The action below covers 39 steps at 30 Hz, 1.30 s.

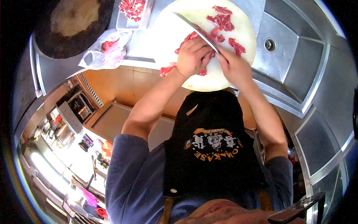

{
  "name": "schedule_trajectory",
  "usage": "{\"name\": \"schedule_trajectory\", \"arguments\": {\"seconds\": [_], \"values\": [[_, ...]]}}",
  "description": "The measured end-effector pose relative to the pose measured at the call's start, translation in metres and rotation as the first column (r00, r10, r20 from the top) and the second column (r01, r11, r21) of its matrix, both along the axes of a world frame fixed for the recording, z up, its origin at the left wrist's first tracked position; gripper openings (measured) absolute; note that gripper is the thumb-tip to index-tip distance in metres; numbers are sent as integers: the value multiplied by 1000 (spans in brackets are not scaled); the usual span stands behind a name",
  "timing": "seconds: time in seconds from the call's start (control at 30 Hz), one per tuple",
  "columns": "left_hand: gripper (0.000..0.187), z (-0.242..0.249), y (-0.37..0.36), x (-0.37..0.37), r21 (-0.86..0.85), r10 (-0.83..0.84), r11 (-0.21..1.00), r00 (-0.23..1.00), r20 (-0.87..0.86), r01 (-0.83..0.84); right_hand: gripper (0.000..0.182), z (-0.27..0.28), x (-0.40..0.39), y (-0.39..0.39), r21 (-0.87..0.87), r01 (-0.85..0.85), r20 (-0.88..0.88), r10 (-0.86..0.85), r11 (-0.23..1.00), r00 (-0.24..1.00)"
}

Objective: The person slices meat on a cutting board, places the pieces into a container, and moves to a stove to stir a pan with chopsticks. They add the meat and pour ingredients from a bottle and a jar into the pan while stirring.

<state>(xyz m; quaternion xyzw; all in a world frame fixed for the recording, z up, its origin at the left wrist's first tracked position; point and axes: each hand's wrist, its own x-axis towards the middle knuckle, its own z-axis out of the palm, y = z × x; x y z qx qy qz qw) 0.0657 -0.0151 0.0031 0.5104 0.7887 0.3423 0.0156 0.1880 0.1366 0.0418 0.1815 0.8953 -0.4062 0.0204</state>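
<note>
Grasps the knife (pixel 198 33) by its handle in the right hand (pixel 235 67), upper centre; pins meat (pixel 191 36) on the board (pixel 216 80) under the curled left hand (pixel 192 56). Looks partway cut: lies in separate pieces right of the blade, seems unfinished beneath the fingers. Fills part of the tray (pixel 129 27), upper left, in small bits.

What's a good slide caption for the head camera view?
Left hand steadying raw meat on a round, pale board, right hand gripping a knife.
</note>
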Motion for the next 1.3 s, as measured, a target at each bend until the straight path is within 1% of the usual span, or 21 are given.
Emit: {"name": "schedule_trajectory", "arguments": {"seconds": [0.03, 0.07, 0.13, 0.17, 0.2, 0.23, 0.3, 0.37, 0.47, 0.5, 0.6, 0.73, 0.77, 0.87, 0.93, 1.0, 1.07, 1.13, 1.2, 1.27, 1.3], "values": [[17, -2, 1, -2, 43, -14, 999, 1000, -12, 14, 34, -8, -29, 4, -43, 0, -26, -1, 999, 1000], [18, -1, 2, -2, 86, -32, 996, 999, -22, 34, 32, -16, -52, 7, -76, 57, -174, -69, 995, 982], [18, 8, 4, -1, 94, -47, 994, 999, -22, 49, 32, 4, -62, 13, -64, 147, -56, -150, 987, 987], [19, 9, 4, 0, 94, -4, 996, 1000, -11, 5, 32, 10, -53, 16, -55, 149, -63, -153, 987, 986], [19, 8, 1, 3, 87, 45, 995, 999, 9, -45, 31, 20, -27, 16, -53, 130, -83, -134, 990, 987], [19, 5, -1, 3, 92, 44, 995, 999, 15, -45, 30, 30, 1, 16, -49, 113, -102, -118, 992, 988], [18, 0, -2, -1, 60, 10, 998, 999, -33, -8, 31, 45, 49, 9, -3, 15, 0, -15, 1000, 1000], [18, 5, 0, 0, 50, 20, 999, 999, -42, -17, 33, 55, 78, 1, 73, -21, 63, 17, 997, 998], [17, 5, 2, -1, 39, 28, 999, 998, -53, -26, 32, 49, 71, 1, 55, 9, 34, -11, 998, 999], [16, 4, 2, 0, 53, 32, 998, 998, -51, -30, 32, 51, 54, 0, -14, 23, 154, -20, 1000, 988], [16, 2, 2, -1, 21, 28, 999, 999, -20, -28, 32, 35, 16, -3, -34, -11, 110, 15, 999, 994], [16, 5, 5, -4, 38, 28, 999, 999, -37, -27, 32, 50, 64, -2, 21, 20, 88, -22, 1000, 996], [16, 6, 4, -3, 45, 14, 999, 1000, -12, -14, 36, 42, 76, -2, 39, 21, -3, -20, 999, 1000], [15, 3, 7, -7, 85, -11, 996, 1000, 9, 10, 34, 16, 35, -2, 29, -16, 44, 15, 999, 999], [15, 4, 5, -5, 109, -21, 994, 1000, -6, 22, 33, -9, -26, -1, -70, 12, -14, -13, 997, 1000], [15, 6, 4, -4, 125, -19, 992, 1000, -5, 19, 32, -12, -66, 12, -47, 48, -72, -52, 998, 996], [18, 0, 0, -6, 94, -18, 995, 999, -37, 21, 31, -1, -54, 14, -2, 119, -122, -118, 993, 985], [20, 0, -1, 0, 108, 72, 992, 997, 9, -73, 30, 27, -6, 17, -92, 135, -84, -143, 987, 986], [22, 1, -2, 0, 99, 38, 994, 999, 9, -39, 29, 45, 40, 12, -4, 38, -7, -38, 999, 999], [21, -1, -3, -2, 37, 28, 999, 1000, -9, -27, 30, 59, 69, 5, 6, 14, 39, -14, 1000, 999], [21, 2, 0, -2, 83, 41, 996, 999, -34, -39, 30, 58, 71, 4, 3, 13, 39, -13, 1000, 999]]}}
